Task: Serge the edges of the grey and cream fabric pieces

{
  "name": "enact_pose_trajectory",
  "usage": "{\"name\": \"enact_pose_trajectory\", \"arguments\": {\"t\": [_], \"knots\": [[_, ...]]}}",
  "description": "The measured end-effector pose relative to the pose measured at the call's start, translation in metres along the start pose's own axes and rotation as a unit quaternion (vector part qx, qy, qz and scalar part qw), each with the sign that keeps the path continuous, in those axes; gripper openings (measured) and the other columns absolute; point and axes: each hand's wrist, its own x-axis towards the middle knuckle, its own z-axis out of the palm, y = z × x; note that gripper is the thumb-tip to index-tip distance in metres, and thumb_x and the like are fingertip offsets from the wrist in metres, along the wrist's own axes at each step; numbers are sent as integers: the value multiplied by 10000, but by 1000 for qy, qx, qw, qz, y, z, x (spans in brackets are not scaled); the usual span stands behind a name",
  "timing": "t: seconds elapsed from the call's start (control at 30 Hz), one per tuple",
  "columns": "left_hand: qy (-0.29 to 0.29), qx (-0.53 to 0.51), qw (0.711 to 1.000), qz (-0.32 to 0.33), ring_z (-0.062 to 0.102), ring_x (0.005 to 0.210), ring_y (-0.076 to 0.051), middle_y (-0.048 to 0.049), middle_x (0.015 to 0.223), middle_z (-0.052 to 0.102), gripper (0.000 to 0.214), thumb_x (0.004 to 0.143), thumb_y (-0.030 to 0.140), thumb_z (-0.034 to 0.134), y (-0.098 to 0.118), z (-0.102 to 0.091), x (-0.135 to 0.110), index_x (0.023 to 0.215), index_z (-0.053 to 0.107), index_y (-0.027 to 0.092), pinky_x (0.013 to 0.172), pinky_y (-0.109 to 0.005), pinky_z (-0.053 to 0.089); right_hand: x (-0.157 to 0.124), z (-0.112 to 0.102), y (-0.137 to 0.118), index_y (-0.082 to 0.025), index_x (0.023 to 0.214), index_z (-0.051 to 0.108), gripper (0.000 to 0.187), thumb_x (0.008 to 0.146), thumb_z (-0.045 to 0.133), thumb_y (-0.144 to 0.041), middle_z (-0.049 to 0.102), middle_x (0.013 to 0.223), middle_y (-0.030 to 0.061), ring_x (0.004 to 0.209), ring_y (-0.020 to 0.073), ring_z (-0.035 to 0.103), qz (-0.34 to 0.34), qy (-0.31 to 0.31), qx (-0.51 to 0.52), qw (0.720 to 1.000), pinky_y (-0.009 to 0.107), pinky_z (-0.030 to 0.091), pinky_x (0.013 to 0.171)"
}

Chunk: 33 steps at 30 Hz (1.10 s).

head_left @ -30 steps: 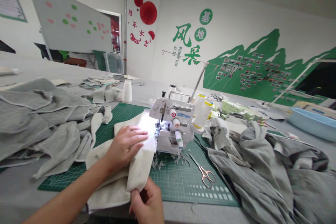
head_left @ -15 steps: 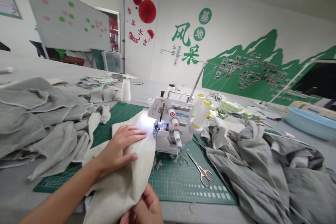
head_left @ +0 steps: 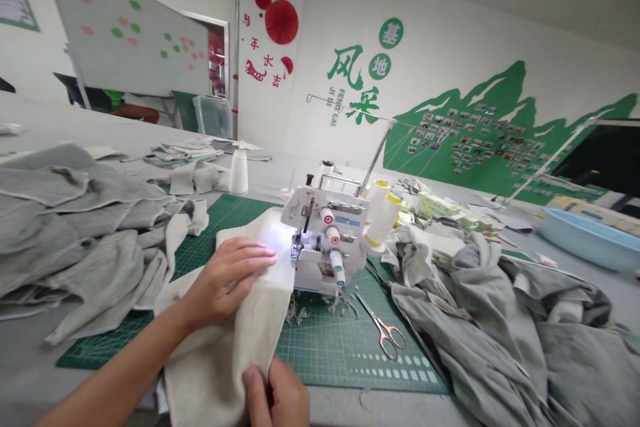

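A cream terry-like cloth [head_left: 215,367] runs from the table's near edge up under the presser foot of a white overlock sewing machine [head_left: 320,240], whose lamp lights the cloth. My left hand [head_left: 227,277] lies flat on the cloth just before the needle area, fingers pointing at the machine. At the bottom of the view, my right hand [head_left: 274,393] pinches the cloth's near edge between thumb and fingers. Part of that hand is cut off by the frame. The needle itself is hidden behind the machine's front.
The machine stands on a green cutting mat [head_left: 320,353] with gold-handled scissors [head_left: 383,333] and thread scraps. Grey cloth heaps lie to the left [head_left: 75,240] and right [head_left: 480,340]. Thread cones [head_left: 383,217] stand behind the machine, and a blue plastic basin [head_left: 585,240] sits far right.
The cloth now lies flatter and straighter toward the machine. My right hand has shifted to pinch its near edge, and my left hand has slid slightly. The view has shifted a little.
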Motion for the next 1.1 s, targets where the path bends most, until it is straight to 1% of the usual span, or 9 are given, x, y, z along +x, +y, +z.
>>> {"name": "enact_pose_trajectory", "arguments": {"t": [0.13, 0.23, 0.43, 0.53, 0.67, 0.77, 0.83, 0.97, 1.1], "knots": [[-103, -40, 989, -95, 415, 1387, -325, -111, 1529, 430, 728, 803, 473, 752, -11, -11, -6, 1441, 462, 277, 1132, -484, 360, 1, 1, 3, -216, 674, 587, 405, 960, 448, -466, 604, 548, 4, 490, 154, 515, -13, -32, -15, 999, 285, 243, 507], [-159, -56, 972, -166, 436, 1367, -349, -144, 1528, 396, 989, 637, 479, 867, -18, -22, -10, 1464, 376, 249, 1111, -485, 386, 2, 0, 3, -207, 683, 601, 428, 957, 439, -493, 582, 537, -4, 489, 148, 494, 5, -45, 2, 999, 278, 225, 498], [-144, -37, 969, -195, 659, 844, -174, 21, 922, 672, 240, 737, 230, 689, -19, -34, -8, 965, 615, 209, 748, -235, 526, 4, -4, 0, -182, 688, 632, 445, 932, 456, -510, 533, 554, -18, 517, 139, 456, 35, -61, 44, 997, 264, 229, 515], [-71, -7, 981, -182, 605, 656, -143, 49, 712, 618, 28, 759, 206, 627, -22, -34, -7, 764, 600, 208, 610, -209, 484, 7, -7, -4, -177, 665, 629, 408, 914, 483, -466, 514, 551, -26, 524, 133, 451, 45, -73, 66, 994, 255, 229, 516], [165, 89, 969, -161, 609, 907, -221, -36, 924, 652, 75, 850, 190, 559, -23, -28, -5, 903, 611, 203, 872, -364, 483, 10, -9, -11, -176, 629, 623, 329, 867, 557, -392, 510, 519, -38, 513, 123, 458, 57, -91, 75, 991, 247, 222, 511], [247, 123, 954, -114, 588, 1076, -255, -78, 1085, 656, 199, 882, 135, 525, -15, -18, -5, 1047, 615, 202, 1021, -461, 424, 10, -9, -13, -177, 606, 606, 291, 843, 573, -341, 509, 513, -40, 513, 118, 458, 53, -94, 68, 992, 246, 222, 512], [227, 115, 965, -65, 612, 1082, -246, -58, 1077, 686, 213, 868, 138, 548, -6, -11, -4, 1044, 635, 224, 1015, -447, 454, 10, -10, -13, -177, 587, 579, 301, 842, 567, -337, 484, 507, -45, 505, 112, 437, 50, -91, 70, 992, 246, 216, 502], [51, 91, 993, 60, 621, 1149, -244, -56, 1172, 715, 330, 867, 170, 585, 13, 3, -1, 1186, 634, 241, 1036, -429, 450, 11, -12, -13, -181, 568, 517, 360, 849, 547, -404, 389, 508, -61, 492, 99, 354, 46, -95, 115, 988, 244, 193, 479], [-31, 88, 991, 92, 621, 1170, -253, -86, 1280, 677, 434, 881, 268, 616, 20, 11, 0, 1309, 579, 210, 1103, -446, 376, 12, -15, -9, -180, 588, 544, 419, 858, 498, -498, 368, 541, -48, 524, 113, 337, 47, -95, 174, 979, 248, 212, 497]]}}
